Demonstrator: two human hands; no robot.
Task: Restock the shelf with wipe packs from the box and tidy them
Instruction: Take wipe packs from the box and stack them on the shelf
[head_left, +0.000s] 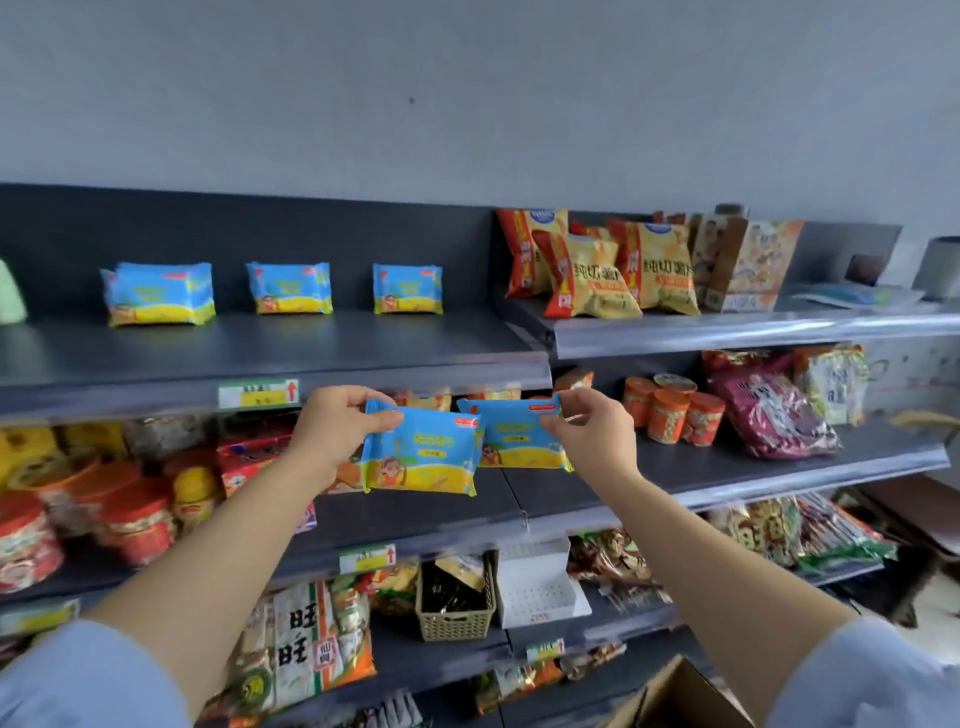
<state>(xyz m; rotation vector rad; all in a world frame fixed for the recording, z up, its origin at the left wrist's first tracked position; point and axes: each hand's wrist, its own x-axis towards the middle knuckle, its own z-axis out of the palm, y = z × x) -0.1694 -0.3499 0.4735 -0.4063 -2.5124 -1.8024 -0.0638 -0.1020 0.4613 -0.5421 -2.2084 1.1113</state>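
Two wipe packs hang pinched by their top corners, the left pack in the left hand, the right pack in the right hand, just below the dark top shelf. Shelved packs stand upright against its back panel, under a plain grey wall.

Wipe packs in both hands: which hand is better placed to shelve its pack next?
Probably the left hand: its wipe pack is directly below the shelved packs on the top shelf. The right hand, holding a second pack, sits nearer the chip bags.
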